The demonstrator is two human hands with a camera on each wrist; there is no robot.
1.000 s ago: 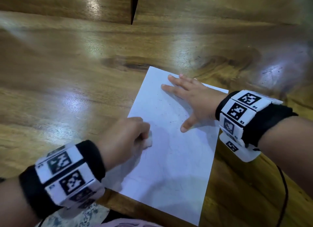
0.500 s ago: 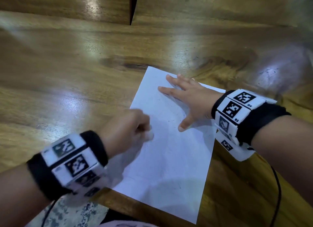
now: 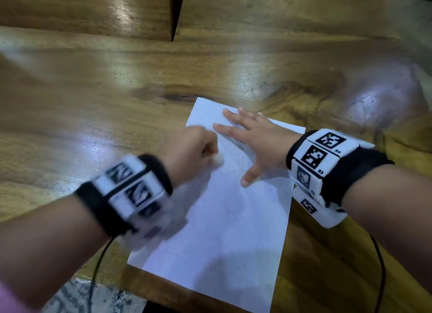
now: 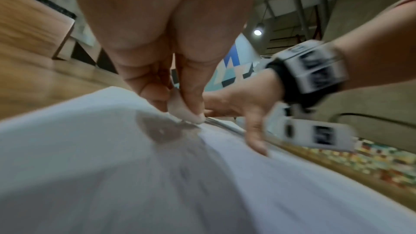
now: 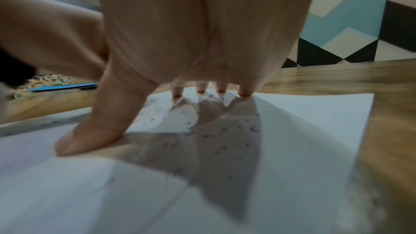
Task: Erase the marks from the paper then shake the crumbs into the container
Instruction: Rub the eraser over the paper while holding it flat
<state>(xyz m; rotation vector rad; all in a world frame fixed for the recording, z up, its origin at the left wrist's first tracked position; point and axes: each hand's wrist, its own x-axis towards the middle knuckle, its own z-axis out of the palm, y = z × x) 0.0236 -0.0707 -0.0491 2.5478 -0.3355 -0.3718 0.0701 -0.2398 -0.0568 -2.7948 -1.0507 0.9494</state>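
Note:
A white sheet of paper (image 3: 224,228) lies on the wooden table (image 3: 93,107), with faint pencil marks and dark eraser crumbs (image 5: 225,138) scattered near its far half. My left hand (image 3: 194,153) pinches a small white eraser (image 3: 218,160) and presses it on the paper near the sheet's far left edge; the left wrist view shows the eraser (image 4: 182,111) between thumb and fingers. My right hand (image 3: 254,139) lies flat on the far part of the sheet with straight spread fingers (image 5: 200,90), thumb (image 5: 96,131) down. No container is in view.
The table's near edge (image 3: 163,287) runs just below the paper, with patterned floor beyond. A gap between table boards (image 3: 175,18) sits at the far side. A flat blue object (image 5: 63,87) lies beyond the left arm in the right wrist view.
My left hand with the eraser has slid away from me along the paper's left side, toward my right hand's fingers. The right hand has stayed flat on the sheet.

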